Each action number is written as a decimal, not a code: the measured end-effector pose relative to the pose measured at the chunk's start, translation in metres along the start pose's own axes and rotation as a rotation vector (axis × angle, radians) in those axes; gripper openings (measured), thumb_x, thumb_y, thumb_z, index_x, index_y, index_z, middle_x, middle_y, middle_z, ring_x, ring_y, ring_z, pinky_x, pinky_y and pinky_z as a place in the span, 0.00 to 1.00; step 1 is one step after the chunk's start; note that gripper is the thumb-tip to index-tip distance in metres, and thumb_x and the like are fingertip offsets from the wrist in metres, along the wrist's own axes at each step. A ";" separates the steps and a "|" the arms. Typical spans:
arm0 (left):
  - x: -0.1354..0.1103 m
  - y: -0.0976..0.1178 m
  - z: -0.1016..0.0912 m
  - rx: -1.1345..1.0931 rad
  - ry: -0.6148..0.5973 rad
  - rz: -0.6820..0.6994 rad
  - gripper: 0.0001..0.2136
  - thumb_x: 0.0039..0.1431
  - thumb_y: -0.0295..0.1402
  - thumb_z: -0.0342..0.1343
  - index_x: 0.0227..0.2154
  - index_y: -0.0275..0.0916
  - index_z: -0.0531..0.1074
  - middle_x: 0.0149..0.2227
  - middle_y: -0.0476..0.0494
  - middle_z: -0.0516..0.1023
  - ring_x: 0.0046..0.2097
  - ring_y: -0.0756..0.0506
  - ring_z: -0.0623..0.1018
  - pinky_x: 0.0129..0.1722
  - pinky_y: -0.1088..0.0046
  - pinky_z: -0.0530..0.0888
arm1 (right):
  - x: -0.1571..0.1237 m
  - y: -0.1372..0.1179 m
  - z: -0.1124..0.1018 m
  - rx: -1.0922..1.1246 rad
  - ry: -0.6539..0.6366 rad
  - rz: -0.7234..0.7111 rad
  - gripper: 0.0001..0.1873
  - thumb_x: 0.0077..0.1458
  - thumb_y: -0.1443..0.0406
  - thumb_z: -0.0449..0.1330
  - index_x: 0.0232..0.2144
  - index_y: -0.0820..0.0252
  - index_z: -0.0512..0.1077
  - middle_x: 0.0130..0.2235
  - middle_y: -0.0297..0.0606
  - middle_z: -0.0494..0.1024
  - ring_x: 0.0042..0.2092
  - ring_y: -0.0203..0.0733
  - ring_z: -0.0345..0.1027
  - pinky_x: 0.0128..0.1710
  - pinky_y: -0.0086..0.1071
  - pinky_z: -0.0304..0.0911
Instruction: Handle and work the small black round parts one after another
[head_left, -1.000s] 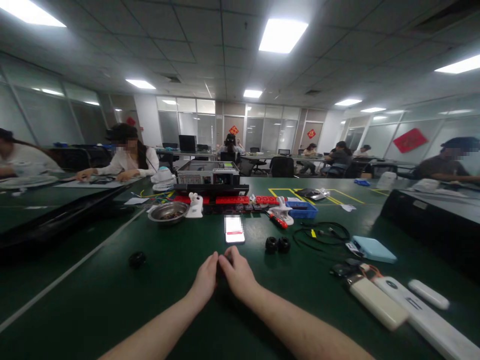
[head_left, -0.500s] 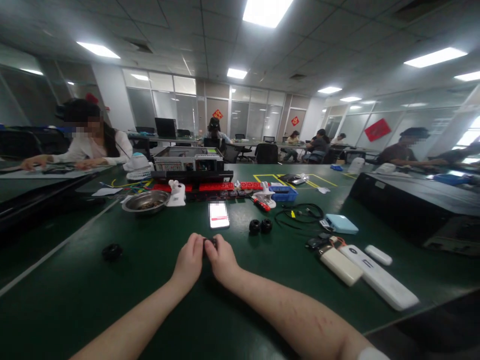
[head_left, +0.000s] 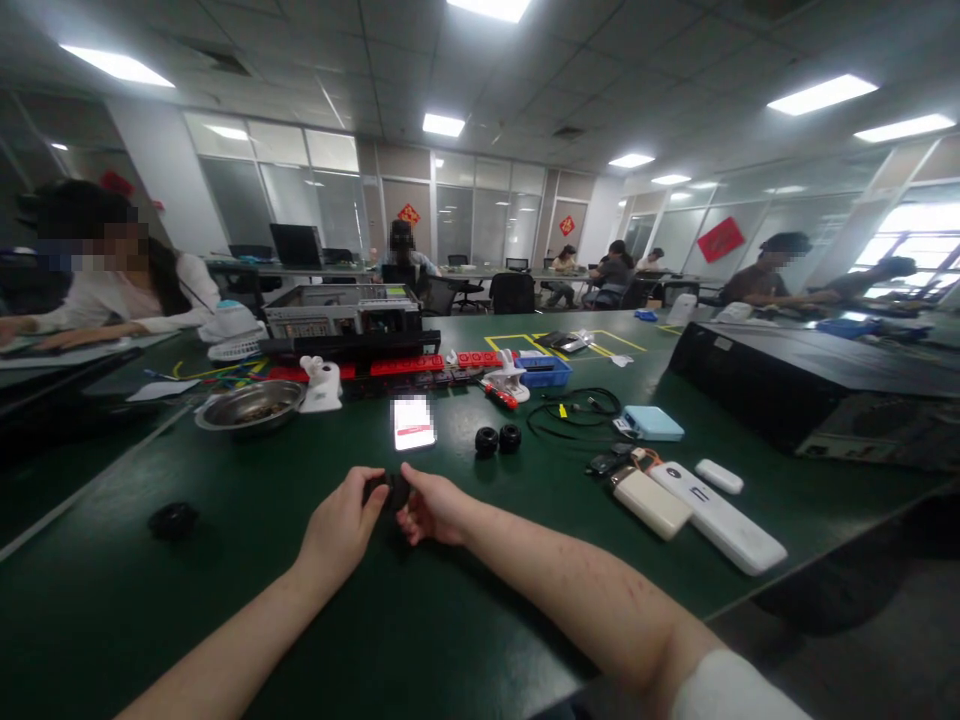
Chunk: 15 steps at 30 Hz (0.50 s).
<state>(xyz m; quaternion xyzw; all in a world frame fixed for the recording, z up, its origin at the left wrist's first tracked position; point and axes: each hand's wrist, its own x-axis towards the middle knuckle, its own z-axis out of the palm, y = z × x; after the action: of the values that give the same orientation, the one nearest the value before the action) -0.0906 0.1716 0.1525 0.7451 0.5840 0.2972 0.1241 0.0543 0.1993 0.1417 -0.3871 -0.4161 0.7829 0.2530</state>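
My left hand (head_left: 341, 525) and my right hand (head_left: 433, 507) meet over the green table (head_left: 465, 620), fingers curled round a small black object (head_left: 390, 490) held between them. Most of that object is hidden by my fingers. Just beyond my hands lies a phone (head_left: 413, 423) with a lit screen. Two small black round parts (head_left: 497, 439) sit to the right of the phone. Another black round part (head_left: 173, 520) lies alone at the left.
A metal bowl (head_left: 251, 405), a white clip stand (head_left: 321, 385), red strips (head_left: 409, 365) and an open computer case (head_left: 341, 318) stand farther back. Power banks (head_left: 694, 503), a blue box (head_left: 652, 423) and cables (head_left: 574, 410) lie at right. People sit at surrounding tables.
The view has swung to the right, so everything shifted left in frame. My hands have parted slightly, showing more of the black object between them.
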 end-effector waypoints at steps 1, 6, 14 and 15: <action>-0.001 0.001 -0.001 0.033 -0.006 0.009 0.17 0.57 0.43 0.36 0.39 0.37 0.61 0.36 0.40 0.71 0.36 0.41 0.73 0.32 0.66 0.69 | -0.001 -0.001 0.000 0.020 -0.029 -0.006 0.26 0.58 0.52 0.34 0.22 0.64 0.59 0.14 0.31 0.62 0.14 0.30 0.56 0.14 0.23 0.57; -0.002 0.006 -0.009 0.094 -0.023 0.020 0.17 0.57 0.43 0.35 0.39 0.37 0.61 0.34 0.42 0.72 0.34 0.42 0.74 0.30 0.69 0.69 | -0.001 0.004 0.002 -0.057 -0.031 -0.203 0.16 0.58 0.55 0.41 0.30 0.62 0.58 0.16 0.30 0.68 0.15 0.31 0.60 0.17 0.24 0.60; -0.006 0.007 -0.010 0.118 0.027 -0.001 0.16 0.57 0.42 0.35 0.38 0.38 0.61 0.32 0.43 0.71 0.32 0.43 0.74 0.27 0.70 0.68 | -0.002 0.002 0.009 -0.069 0.083 -0.214 0.17 0.57 0.53 0.41 0.31 0.61 0.58 0.15 0.27 0.64 0.14 0.31 0.58 0.15 0.28 0.62; -0.007 0.007 -0.008 0.122 0.036 0.013 0.16 0.57 0.42 0.36 0.39 0.38 0.61 0.33 0.42 0.71 0.33 0.42 0.74 0.28 0.70 0.67 | -0.004 0.001 0.010 -0.060 0.053 -0.100 0.22 0.57 0.51 0.35 0.29 0.62 0.58 0.15 0.29 0.64 0.14 0.32 0.57 0.14 0.27 0.60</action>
<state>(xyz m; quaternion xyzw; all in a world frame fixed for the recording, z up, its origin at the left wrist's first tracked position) -0.0908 0.1622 0.1604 0.7497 0.5982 0.2752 0.0657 0.0485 0.1916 0.1457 -0.3938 -0.4512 0.7461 0.2908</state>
